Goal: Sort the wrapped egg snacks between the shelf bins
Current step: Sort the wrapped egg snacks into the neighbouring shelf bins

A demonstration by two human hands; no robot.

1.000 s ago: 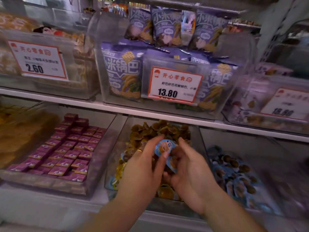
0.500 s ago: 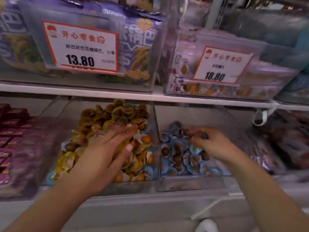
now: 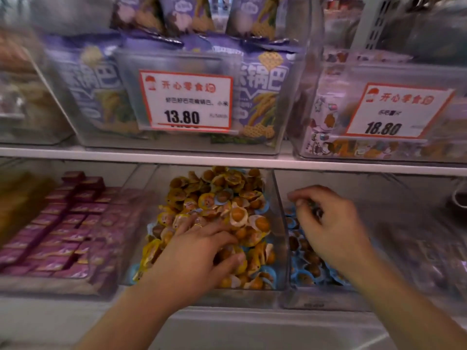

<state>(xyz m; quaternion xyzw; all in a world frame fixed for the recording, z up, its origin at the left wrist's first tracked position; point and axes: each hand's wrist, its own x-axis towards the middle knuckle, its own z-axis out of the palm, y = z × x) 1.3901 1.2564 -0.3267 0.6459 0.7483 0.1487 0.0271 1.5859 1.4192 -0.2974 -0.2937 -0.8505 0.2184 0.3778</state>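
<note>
Shop shelving fills the view, with clear bins on two white shelves. Nearest, the left hand lies palm-down in the middle bin, fingers spread and slightly bent among the yellow-wrapped egg snacks; whether it grips one is unclear. Across the bin wall, the right hand hovers over the blue-wrapped egg snacks, fingers curled together, their contents blurred. Purple packets lie leftward. Behind, upper bins carry price tags marked 13.80 and 18.80.
</note>
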